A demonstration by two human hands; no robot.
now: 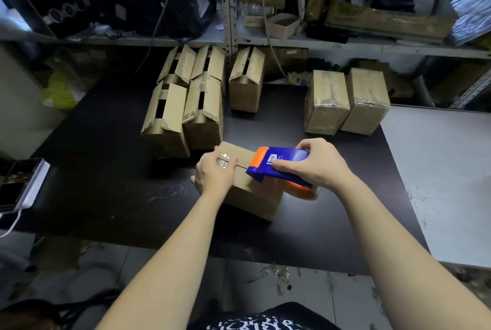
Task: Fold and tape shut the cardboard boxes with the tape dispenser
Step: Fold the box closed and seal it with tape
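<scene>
- The box [251, 198] I am working on sits on the dark desk [106, 183], near its front edge and right before me, with its top flaps folded down.
- A seam runs across the box's top, and a shiny strip of tape [224, 161] lies over the left end of it.
- My left hand [215, 174] grips the left end of the box, fingers curled over the far edge and the thumb lying on the tape.
- My right hand [317, 167] is closed around the blue dispenser [279, 167], thumb on its near side and fingers over its back.
- The dispenser's orange front end rests on the box's top at the seam, just beside my left thumb. Its orange roll hangs past the right side of the box.
- Five open boxes [203, 114] stand behind, left of centre, flaps up. Four are packed together in two rows and one stands just to their right.
- Two taped boxes [326, 102] stand side by side and touching at the back right, well apart from the open ones.
- A phone [22, 186] lies at the desk's left edge with a white cable at its near end.
- A paler surface [446, 170] adjoins the desk on the right.
- A cluttered shelf [292, 42] runs along the back, above the boxes.
- Bits of scrap litter the floor [279, 274] below the desk's front edge.
</scene>
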